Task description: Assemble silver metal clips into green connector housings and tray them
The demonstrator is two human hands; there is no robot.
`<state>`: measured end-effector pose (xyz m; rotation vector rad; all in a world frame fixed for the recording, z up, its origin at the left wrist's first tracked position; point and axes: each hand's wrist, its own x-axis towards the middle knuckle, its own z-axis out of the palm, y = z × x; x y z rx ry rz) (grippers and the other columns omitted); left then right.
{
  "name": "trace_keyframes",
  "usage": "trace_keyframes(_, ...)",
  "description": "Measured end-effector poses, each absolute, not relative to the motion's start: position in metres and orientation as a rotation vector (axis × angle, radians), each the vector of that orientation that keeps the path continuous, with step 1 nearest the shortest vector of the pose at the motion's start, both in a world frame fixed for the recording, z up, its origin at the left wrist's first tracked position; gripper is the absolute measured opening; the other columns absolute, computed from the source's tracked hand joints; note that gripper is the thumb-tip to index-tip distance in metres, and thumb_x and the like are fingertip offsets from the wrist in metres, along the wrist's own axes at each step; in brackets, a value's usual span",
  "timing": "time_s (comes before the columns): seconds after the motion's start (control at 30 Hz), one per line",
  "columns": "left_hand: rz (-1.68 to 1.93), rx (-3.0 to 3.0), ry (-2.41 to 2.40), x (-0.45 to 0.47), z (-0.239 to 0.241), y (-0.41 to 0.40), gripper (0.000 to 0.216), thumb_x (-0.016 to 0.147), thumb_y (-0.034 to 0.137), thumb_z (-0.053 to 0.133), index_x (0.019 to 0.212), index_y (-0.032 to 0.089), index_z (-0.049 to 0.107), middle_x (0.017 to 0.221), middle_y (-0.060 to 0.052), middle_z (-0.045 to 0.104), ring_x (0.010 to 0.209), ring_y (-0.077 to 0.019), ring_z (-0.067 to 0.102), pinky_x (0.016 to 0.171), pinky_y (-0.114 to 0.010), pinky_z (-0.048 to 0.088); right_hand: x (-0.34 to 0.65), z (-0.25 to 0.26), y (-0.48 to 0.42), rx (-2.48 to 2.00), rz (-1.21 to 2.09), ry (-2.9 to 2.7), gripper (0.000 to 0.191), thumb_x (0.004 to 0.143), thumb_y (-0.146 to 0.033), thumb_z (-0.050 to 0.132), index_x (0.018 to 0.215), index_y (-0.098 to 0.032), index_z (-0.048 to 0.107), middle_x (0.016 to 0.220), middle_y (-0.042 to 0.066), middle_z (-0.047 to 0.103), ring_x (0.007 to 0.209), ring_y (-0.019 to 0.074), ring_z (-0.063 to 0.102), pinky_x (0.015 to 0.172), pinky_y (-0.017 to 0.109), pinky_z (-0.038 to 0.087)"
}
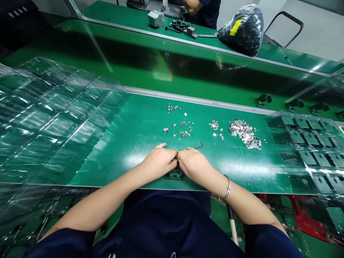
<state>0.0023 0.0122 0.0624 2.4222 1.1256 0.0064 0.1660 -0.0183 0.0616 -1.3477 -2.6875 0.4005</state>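
Near the table's front edge, a small dark green plastic part [174, 174] sits beneath my hands, its upper portion covered. My left hand [162, 161] is closed at the part's left and top, thumb and fingers pinched inward. From the other side my right hand [194, 163] meets it, fingers curled against the same part; the exact contact points are hidden. Just beyond the right knuckles an L-shaped hex key [200, 145] shows its bent end, with the rest partly behind that hand. Small shiny metal pieces [185, 133] lie scattered farther back.
A heap of metal pieces [245, 133] lies right of a smaller cluster [214, 124]. Clear plastic trays [61, 118] are stacked at left; a tray of green parts [313, 139] stands at right. Behind the clear barrier are a wrapped black bundle [245, 32] and another person's arm [192, 5].
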Motion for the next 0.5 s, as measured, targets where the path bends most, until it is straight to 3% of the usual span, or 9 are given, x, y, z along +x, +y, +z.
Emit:
trace_keyframes(0.1,0.201,2.238,1.084,-0.008,0.062,0.017,0.019,0.086,0.023,0.044,0.088,0.021,0.063,0.089,-0.002,0.072,0.088,-0.0201,0.067,0.105,-0.05,0.039,0.169,0.061,-0.014,-1.475,0.547,-2.577,0.011,0.091,-0.011,0.047,0.085,-0.015,0.055,0.075,0.004,0.062,0.067,0.017,0.058,0.066,0.027,0.042)
trace_keyframes(0.23,0.557,1.991,1.187,-0.024,0.056,0.007,0.042,0.086,0.037,0.049,0.124,0.019,0.049,0.128,-0.01,0.057,0.118,-0.0235,0.055,0.098,-0.04,0.047,0.184,0.048,-0.009,-1.657,0.717,-2.42,0.013,0.091,-0.01,0.047,0.088,-0.015,0.058,0.075,0.002,0.064,0.066,0.0153,0.058,0.061,0.025,0.039)
trace_keyframes(0.33,0.458,2.092,1.216,-0.026,0.042,-0.012,0.065,0.072,0.039,0.067,0.128,0.018,0.042,0.134,-0.014,0.05,0.124,-0.0305,0.049,0.102,-0.047,0.043,0.199,0.032,0.0,-1.608,0.622,-2.393,0.013,0.092,-0.012,0.049,0.095,-0.015,0.061,0.091,0.007,0.065,0.084,0.0189,0.059,0.074,0.028,0.042)
trace_keyframes(0.4,0.37,2.119,1.244,-0.024,0.031,-0.022,0.064,0.071,0.034,0.069,0.127,0.018,0.041,0.129,-0.014,0.053,0.121,-0.0317,0.051,0.1,-0.049,0.043,0.207,0.022,0.008,-1.505,0.543,-2.429,0.012,0.09,-0.014,0.053,0.1,-0.015,0.06,0.1,0.009,0.063,0.094,0.0213,0.055,0.082,0.032,0.041)
trace_keyframes(0.5,0.399,2.046,1.298,-0.024,0.02,-0.024,0.058,0.076,0.028,0.064,0.126,0.018,0.037,0.125,-0.013,0.055,0.115,-0.0291,0.055,0.097,-0.048,0.046,0.212,0.012,0.017,-1.4,0.49,-2.541,0.007,0.09,-0.018,0.054,0.093,-0.016,0.06,0.098,0.009,0.059,0.092,0.0231,0.051,0.081,0.035,0.041)
